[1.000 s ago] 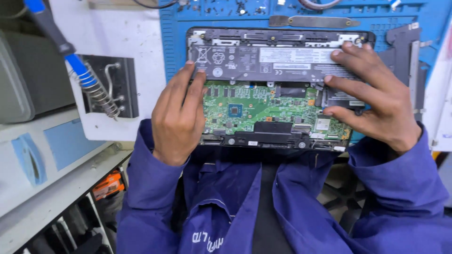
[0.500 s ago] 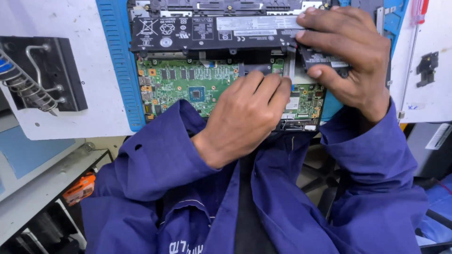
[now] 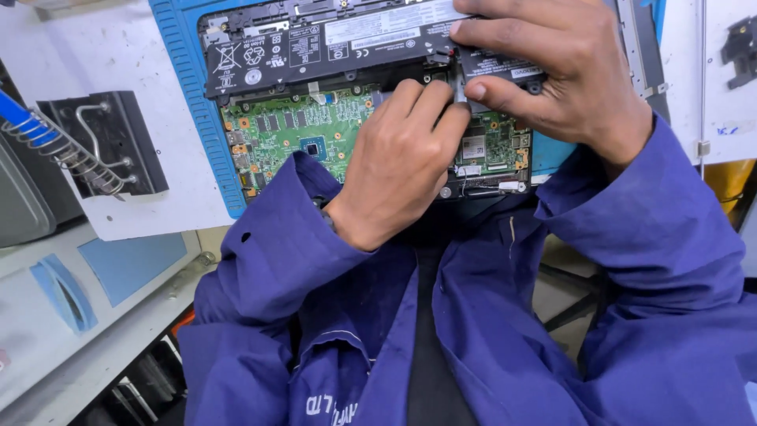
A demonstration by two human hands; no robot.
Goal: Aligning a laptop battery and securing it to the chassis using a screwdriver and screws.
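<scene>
One head-worn camera, looking steeply down and close.

The view drops from above the person's chest onto the near edge of the counter, close enough that the opened laptop and both hands fill the upper half while blue sleeves fill the lower. The counter's far side is cut off at the top; no second view shares the scene.

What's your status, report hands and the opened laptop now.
Left hand fingertips down on green circuit board of opened black laptop. Right hand pressing the black battery pack. Nothing blocking on the blue work mat.
</scene>
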